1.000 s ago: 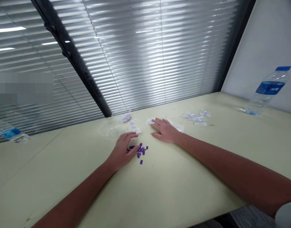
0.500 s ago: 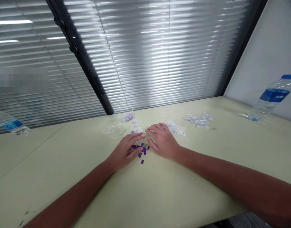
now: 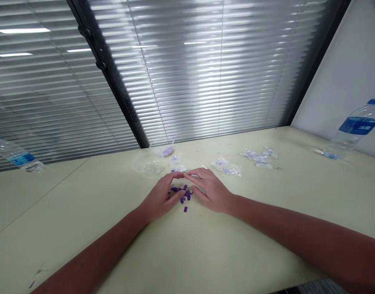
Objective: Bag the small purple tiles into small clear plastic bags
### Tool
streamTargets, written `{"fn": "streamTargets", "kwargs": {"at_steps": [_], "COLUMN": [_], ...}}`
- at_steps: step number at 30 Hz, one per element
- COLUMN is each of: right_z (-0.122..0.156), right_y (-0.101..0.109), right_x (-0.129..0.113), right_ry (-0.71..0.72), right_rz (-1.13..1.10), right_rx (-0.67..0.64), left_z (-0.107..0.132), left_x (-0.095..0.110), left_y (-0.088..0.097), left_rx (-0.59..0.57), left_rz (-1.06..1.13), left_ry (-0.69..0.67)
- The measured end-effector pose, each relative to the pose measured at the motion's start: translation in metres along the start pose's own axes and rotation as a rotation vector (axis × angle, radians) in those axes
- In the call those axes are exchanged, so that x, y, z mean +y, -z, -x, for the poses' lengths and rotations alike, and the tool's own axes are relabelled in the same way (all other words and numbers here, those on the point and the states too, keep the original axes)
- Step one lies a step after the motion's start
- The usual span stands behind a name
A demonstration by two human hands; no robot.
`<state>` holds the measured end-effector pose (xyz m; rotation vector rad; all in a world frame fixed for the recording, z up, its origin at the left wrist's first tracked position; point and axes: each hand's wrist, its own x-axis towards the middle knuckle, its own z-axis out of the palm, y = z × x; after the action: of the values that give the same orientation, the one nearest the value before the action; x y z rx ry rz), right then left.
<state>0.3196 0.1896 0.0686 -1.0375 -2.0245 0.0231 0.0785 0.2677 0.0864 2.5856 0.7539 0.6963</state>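
Note:
Several small dark purple square pieces (image 3: 186, 193) lie in a loose heap on the table, with a single purple square (image 3: 185, 209) a little nearer to me. My left hand (image 3: 163, 194) curves around the heap's left side, fingers stretched and thumb apart, the thumb tip at the pieces. On the right, my right hand (image 3: 210, 188) rests with fingers extended and thumb apart beside the heap. The fingertips of both hands meet, or nearly so, beyond the pieces. Neither hand grips anything.
Behind the hands are clear bags of pale purple pieces (image 3: 226, 166), more bags (image 3: 259, 157) farther right, and clear plastic containers (image 3: 150, 166). A water bottle (image 3: 351, 130) stands at the right, another bottle (image 3: 20, 157) at the left. Window blinds (image 3: 187, 81) rise behind the table (image 3: 175, 257).
My right hand has come down toward me and in to the heap, and its fingertips have closed the gap to my left hand's. The view has shifted slightly.

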Motion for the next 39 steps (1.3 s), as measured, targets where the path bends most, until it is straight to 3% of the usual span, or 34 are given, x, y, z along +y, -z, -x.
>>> {"fn": "streamTargets", "kwargs": {"at_steps": [5,8,14,19,22,30,39], "right_z": [-0.001,-0.002,0.001,0.001,0.001,0.001,-0.002], "right_y": [-0.003,-0.003,0.002,0.004,0.004,0.000,0.001], "right_x": [0.023,0.037,0.029,0.027,0.030,0.032,0.030], "right_ry": [-0.282,-0.399,-0.293,-0.250,-0.207,-0.087,-0.071], "right_rz": [0.153,0.248,0.305,0.221,0.159,0.126,0.068], "right_rx": [0.013,-0.089,-0.167,-0.205,-0.221,-0.049,0.024], "left_z": [-0.001,-0.002,-0.003,-0.004,-0.004,0.000,0.010], "left_x": [-0.005,-0.007,-0.007,-0.009,-0.006,0.004,0.023], "left_y": [-0.002,-0.003,-0.004,-0.004,-0.002,0.004,-0.001], "left_rx": [0.004,-0.022,-0.080,-0.079,-0.141,-0.167,-0.165], "left_rz": [-0.064,-0.076,-0.079,-0.086,-0.087,-0.024,0.254], "left_ry": [-0.012,-0.027,-0.015,-0.010,-0.064,-0.165,-0.089]}}
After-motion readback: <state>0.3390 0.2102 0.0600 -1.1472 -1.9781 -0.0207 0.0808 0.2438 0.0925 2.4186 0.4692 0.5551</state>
